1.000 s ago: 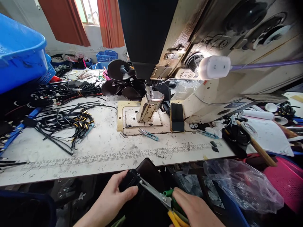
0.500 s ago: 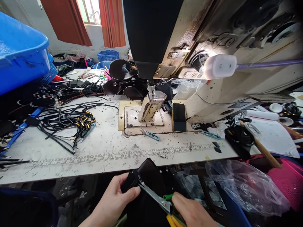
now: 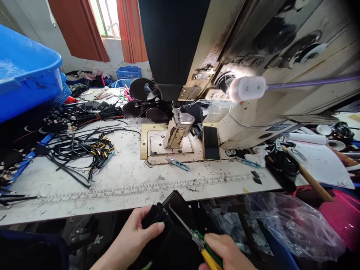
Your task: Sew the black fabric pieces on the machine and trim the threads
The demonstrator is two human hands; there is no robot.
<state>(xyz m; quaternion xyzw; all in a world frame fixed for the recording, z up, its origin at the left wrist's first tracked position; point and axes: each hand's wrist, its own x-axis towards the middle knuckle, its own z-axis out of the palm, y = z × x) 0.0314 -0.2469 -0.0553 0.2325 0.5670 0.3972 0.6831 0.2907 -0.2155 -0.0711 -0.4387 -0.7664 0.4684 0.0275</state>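
Note:
A black piece of material (image 3: 178, 204) is in front of me, below the table's front edge. My left hand (image 3: 140, 230) pinches a folded black part of it between thumb and fingers, beside small pale printed marks. Scissors (image 3: 194, 236) with green and yellow handles are gripped in my right hand (image 3: 225, 249). Their blades point up and left over the black material, with the tip just right of the printed marks. My right hand's lower fingers are partly cut off by the frame edge.
A sewing machine (image 3: 239, 123) stands over the white table (image 3: 126, 176). A phone (image 3: 210, 142) and thread snips (image 3: 177, 163) lie near its post. Black cords (image 3: 81, 146) and a blue tub (image 3: 30, 71) are at left. A plastic bag (image 3: 292, 225) hangs at lower right.
The scissor blades have moved off the folded black part, up and slightly right. The printed marks are now uncovered. The view has shifted a little.

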